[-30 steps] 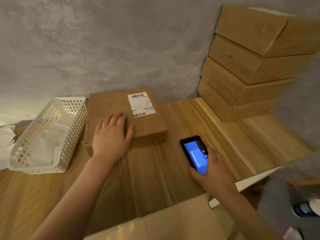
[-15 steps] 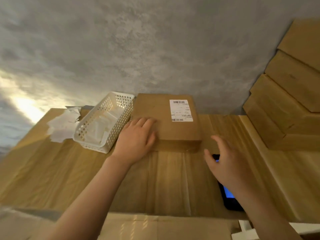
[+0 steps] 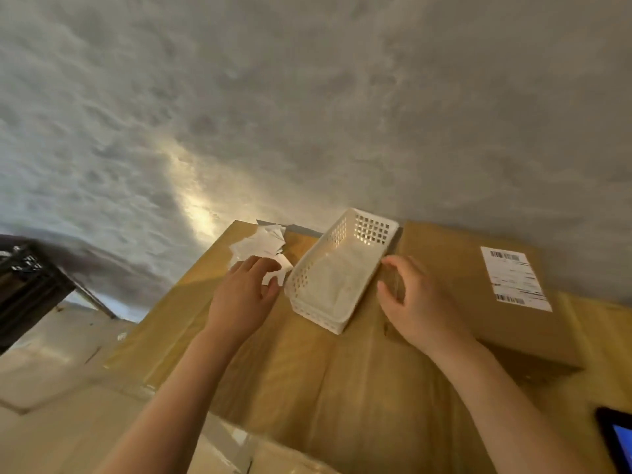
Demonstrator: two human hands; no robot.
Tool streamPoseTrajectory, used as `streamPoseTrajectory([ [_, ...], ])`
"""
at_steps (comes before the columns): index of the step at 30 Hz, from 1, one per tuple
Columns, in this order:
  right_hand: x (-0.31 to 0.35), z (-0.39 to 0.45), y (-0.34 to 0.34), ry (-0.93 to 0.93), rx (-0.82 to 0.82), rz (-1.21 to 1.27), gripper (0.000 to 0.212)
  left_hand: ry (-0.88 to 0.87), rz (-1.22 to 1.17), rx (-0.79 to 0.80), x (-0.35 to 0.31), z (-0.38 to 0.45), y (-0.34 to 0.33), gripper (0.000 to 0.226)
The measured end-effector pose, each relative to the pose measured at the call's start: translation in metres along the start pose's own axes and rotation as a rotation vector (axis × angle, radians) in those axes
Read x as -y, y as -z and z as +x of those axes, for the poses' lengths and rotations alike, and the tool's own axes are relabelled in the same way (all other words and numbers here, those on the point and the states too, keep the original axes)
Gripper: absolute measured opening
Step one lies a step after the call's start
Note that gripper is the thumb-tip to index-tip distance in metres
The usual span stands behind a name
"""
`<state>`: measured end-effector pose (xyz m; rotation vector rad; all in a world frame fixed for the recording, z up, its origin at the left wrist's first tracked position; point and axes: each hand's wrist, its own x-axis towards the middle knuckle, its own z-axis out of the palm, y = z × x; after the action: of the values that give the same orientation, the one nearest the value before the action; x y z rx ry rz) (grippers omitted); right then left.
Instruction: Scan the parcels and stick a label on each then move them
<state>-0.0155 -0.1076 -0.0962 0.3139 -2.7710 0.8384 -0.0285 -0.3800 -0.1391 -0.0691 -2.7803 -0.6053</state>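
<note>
The left hand reaches toward the loose white paper slips at the far left of the wooden surface, its fingers relaxed and holding nothing, fingertips at the edge of the nearest slip; whether they touch it is hard to tell. The right hand hangs just right of the white basket, fingers loosely curved and empty, close to the basket's wall and the left edge of the parcel. Between the two hands the basket holds more white sheets, probably the label stock. The parcel lies flat against the wall at the right, and it already carries a printed barcode label on its top face. A phone with a lit blue screen lies at the lower right corner of the surface, out of hand. Judging from this, the scan looks finished for this parcel and the person is going for a label; sticking it and moving the parcel remain.
</note>
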Motion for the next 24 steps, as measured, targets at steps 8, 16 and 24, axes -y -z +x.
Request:
streamPoseTrajectory([
  [8,0.036,0.026,-0.060,-0.005,0.097,-0.018,0.031,0.152,0.109,0.294,0.081,0.041,-0.018,0.049],
  [16,0.039,0.019,-0.077,-0.029,0.063,0.002,0.031,0.023,0.207,0.306,0.093,0.047,-0.025,0.043],
  [24,0.043,0.016,-0.085,-0.036,0.008,0.019,0.033,-0.117,0.239,0.180,0.094,0.046,-0.023,0.030],
])
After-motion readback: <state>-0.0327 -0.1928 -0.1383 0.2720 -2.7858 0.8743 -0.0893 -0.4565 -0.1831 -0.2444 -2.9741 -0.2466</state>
